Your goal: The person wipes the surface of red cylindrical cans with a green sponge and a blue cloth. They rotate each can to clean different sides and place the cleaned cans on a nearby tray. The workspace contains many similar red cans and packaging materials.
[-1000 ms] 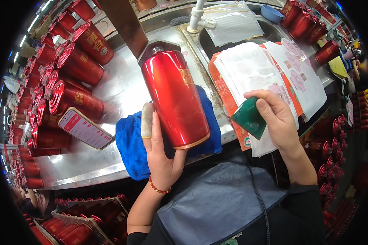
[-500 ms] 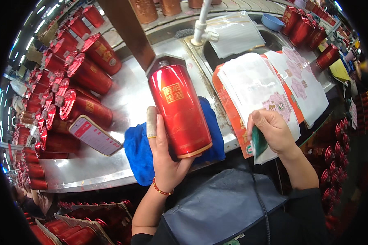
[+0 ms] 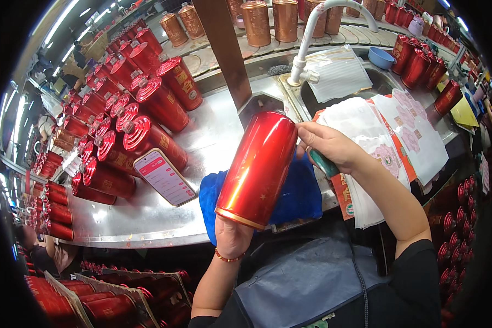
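Centrally, we see a tall red metal canister [image 3: 258, 168] held tilted above a blue cloth [image 3: 300, 197], which lies on the steel counter [image 3: 213, 136]. Below the canister, the left hand [image 3: 232, 236] cups its base, fingers closed around the gold-rimmed bottom. Right of the canister, the right hand [image 3: 331, 146] touches its upper side while gripping a small green pad [image 3: 323, 163]. Further right of the canister lies a stack of white label sheets [image 3: 366, 142]. Left of the canister, a phone [image 3: 164, 176] rests face up, and beyond it we note rows of red canisters [image 3: 131, 120] lying on their sides. Behind the canister stands a white faucet [image 3: 311, 38] over the sink [image 3: 388, 82].
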Demonstrator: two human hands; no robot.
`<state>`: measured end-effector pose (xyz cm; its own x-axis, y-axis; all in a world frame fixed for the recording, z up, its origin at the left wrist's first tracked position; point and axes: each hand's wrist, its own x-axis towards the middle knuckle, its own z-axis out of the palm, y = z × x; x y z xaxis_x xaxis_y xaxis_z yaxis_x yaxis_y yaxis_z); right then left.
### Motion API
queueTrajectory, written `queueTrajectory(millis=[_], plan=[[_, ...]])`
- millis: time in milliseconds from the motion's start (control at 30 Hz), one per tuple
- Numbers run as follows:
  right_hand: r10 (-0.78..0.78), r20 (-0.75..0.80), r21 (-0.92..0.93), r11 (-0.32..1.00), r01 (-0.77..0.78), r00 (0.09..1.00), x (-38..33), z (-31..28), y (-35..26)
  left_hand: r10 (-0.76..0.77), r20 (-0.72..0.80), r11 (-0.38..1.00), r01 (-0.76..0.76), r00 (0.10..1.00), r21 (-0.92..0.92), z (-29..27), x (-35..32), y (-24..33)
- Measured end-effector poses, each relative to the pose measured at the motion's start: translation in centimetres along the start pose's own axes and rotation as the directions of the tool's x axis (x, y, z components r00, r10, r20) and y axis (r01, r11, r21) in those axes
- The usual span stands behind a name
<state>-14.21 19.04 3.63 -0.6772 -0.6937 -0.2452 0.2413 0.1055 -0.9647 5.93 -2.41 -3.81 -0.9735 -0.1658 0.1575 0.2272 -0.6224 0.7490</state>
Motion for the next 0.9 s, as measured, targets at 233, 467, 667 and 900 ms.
queueTrajectory(millis=[233, 467, 667, 900], plan=[[-0.249, 0.157, 0.334, 0.924, 0.186, 0.956, -2.2, -3.9, 0.3, -0.214, 0.095, 0.957, 0.228, 0.972, -0.178, 0.4, -0.7, -0.4], [-0.249, -0.048, 0.056, 0.966, 0.251, 0.967, -14.3, -0.2, -5.7, -0.354, 0.215, 0.918, 0.294, 0.910, 0.267, -1.3, 0.2, 2.1], [-0.533, -0.557, -0.438, 0.840, 0.321, 0.637, -29.5, 2.6, -7.3, -0.473, 0.654, 0.870, 0.196, 0.590, 0.453, 6.6, 2.3, 0.2], [-0.679, -0.734, -0.547, 0.572, -0.611, 0.021, -44.2, -0.5, -10.9, -0.440, 0.621, 0.895, 0.259, 0.649, 0.364, 10.7, 2.9, -1.5]])
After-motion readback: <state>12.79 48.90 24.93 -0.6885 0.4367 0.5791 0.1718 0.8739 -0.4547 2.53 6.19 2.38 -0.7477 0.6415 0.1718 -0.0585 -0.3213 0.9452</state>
